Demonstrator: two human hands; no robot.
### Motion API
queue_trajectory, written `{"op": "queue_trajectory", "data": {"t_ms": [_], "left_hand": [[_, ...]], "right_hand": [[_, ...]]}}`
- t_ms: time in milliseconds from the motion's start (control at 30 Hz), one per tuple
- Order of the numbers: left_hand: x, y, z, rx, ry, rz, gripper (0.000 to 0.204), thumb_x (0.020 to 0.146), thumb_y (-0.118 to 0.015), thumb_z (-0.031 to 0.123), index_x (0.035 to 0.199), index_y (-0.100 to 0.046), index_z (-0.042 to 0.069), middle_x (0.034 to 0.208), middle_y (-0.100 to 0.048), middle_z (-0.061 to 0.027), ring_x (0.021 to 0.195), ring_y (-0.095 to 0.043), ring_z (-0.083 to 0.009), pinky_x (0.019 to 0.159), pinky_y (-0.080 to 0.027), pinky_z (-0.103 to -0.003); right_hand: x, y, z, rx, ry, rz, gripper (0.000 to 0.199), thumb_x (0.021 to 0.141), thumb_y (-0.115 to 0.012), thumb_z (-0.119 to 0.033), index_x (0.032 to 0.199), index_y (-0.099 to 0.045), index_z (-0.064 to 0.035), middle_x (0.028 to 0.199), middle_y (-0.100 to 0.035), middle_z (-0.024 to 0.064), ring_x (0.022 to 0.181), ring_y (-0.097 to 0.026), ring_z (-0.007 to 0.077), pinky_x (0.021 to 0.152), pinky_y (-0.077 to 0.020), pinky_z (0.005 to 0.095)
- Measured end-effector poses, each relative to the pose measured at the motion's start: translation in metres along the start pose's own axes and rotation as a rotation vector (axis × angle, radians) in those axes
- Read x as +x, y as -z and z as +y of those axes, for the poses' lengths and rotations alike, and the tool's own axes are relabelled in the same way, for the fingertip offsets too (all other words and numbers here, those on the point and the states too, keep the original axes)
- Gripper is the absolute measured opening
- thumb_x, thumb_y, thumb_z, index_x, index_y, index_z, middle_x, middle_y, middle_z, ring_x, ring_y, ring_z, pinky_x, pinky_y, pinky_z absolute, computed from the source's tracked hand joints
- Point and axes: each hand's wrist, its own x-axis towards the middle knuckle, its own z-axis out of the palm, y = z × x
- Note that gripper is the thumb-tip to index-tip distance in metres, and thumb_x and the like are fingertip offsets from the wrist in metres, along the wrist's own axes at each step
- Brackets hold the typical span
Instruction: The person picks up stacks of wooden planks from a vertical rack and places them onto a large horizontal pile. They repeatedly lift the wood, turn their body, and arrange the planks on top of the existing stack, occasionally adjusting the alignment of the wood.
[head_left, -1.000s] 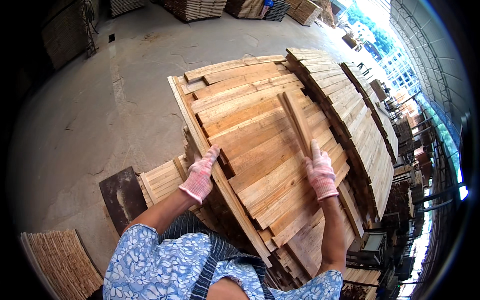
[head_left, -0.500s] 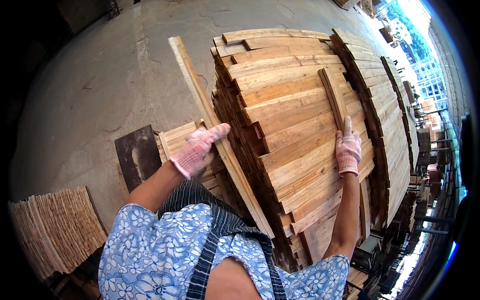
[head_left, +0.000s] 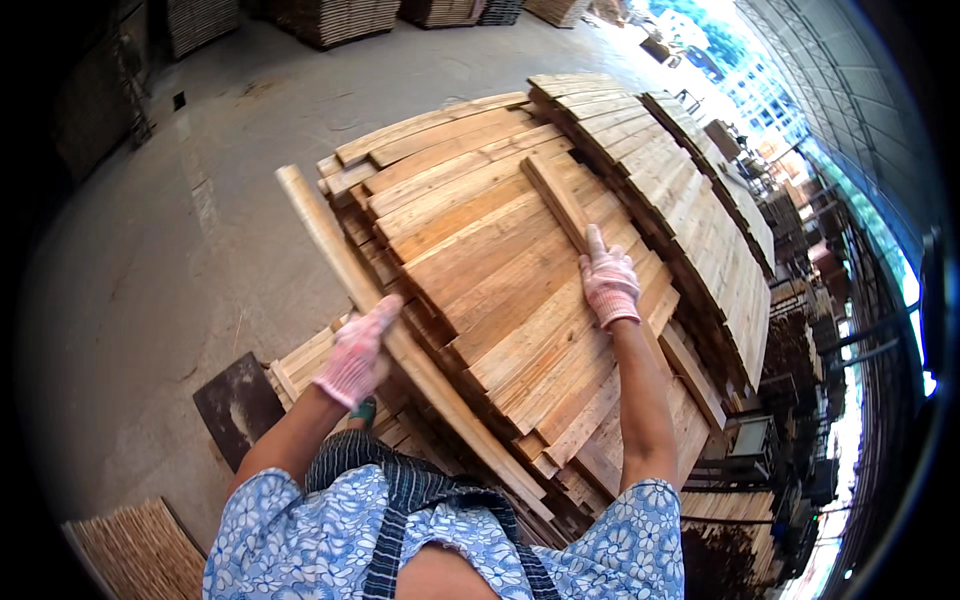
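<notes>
My left hand [head_left: 356, 358], in a pink and white knit glove, is closed around a long, narrow wooden plank [head_left: 445, 395]. That plank slants along the near left side of a large stack of boards [head_left: 470, 255], its far end sticking out over the floor. The gloved right hand [head_left: 610, 284] grips the near end of a second wooden plank [head_left: 556, 200], index finger stretched along its top. This one lies crosswise over the stack's upper boards. The palm and thumb of my right hand are hidden from view.
More board stacks [head_left: 665, 200] stand close on the right. Beside my left arm are a dark panel [head_left: 238, 408] and a low pile of pale boards [head_left: 300, 360]. A bundle of thin slats [head_left: 145, 550] sits at lower left; stacked timber [head_left: 335, 20] stands across the concrete floor.
The view has swung, so the stack appears further left and more far-side stacks show. Both hands keep hold of their planks; the left-hand plank's far end appears lower and further left.
</notes>
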Motion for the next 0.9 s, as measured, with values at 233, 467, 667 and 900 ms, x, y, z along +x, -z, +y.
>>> {"op": "queue_trajectory", "data": {"t_ms": [233, 467, 667, 900], "left_hand": [[-0.03, -0.031, -0.01, 0.199, 0.039, 0.035, 0.035, 0.097, -0.067, 0.01, 0.13, -0.059, 0.001, 0.117, -0.068, -0.0164, 0.109, -0.067, -0.0324, 0.097, -0.057, -0.046], [-0.008, -0.05, -0.071, -0.695, 0.462, 0.113, 0.035, 0.096, -0.074, 0.017, 0.126, -0.062, 0.005, 0.114, -0.069, -0.0091, 0.105, -0.066, -0.0228, 0.088, -0.057, -0.036], [-0.062, -0.035, -0.034, -0.708, 0.458, 0.148, 0.041, 0.09, -0.063, -0.008, 0.131, -0.06, 0.001, 0.127, -0.068, -0.0143, 0.117, -0.067, -0.0208, 0.1, -0.056, -0.032], [-0.046, -0.104, 0.007, 0.232, -0.237, 0.07, 0.046, 0.079, -0.057, -0.007, 0.125, -0.063, -0.005, 0.124, -0.068, -0.0211, 0.111, -0.067, -0.035, 0.102, -0.053, -0.038]], "right_hand": [[-0.004, 0.003, -0.002, 0.026, -0.011, -0.029, 0.06, 0.1, -0.059, -0.038, 0.156, -0.039, -0.0274, 0.126, -0.059, 0.0242, 0.114, -0.061, 0.0421, 0.095, -0.0523, 0.0521], [-0.004, 0.003, -0.005, 0.026, 0.015, -0.013, 0.06, 0.1, -0.058, -0.039, 0.156, -0.038, -0.0277, 0.125, -0.06, 0.0247, 0.113, -0.061, 0.043, 0.094, -0.0527, 0.0524], [0.0, -0.009, 0.005, -0.006, -0.017, -0.028, 0.061, 0.102, -0.056, -0.04, 0.158, -0.035, -0.0284, 0.125, -0.06, 0.0261, 0.115, -0.061, 0.0441, 0.096, -0.0522, 0.0521], [0.0, 0.0, -0.008, -0.004, 0.008, -0.038, 0.06, 0.102, -0.054, -0.04, 0.158, -0.034, -0.029, 0.125, -0.061, 0.0251, 0.114, -0.06, 0.044, 0.094, -0.0519, 0.0529]]}}
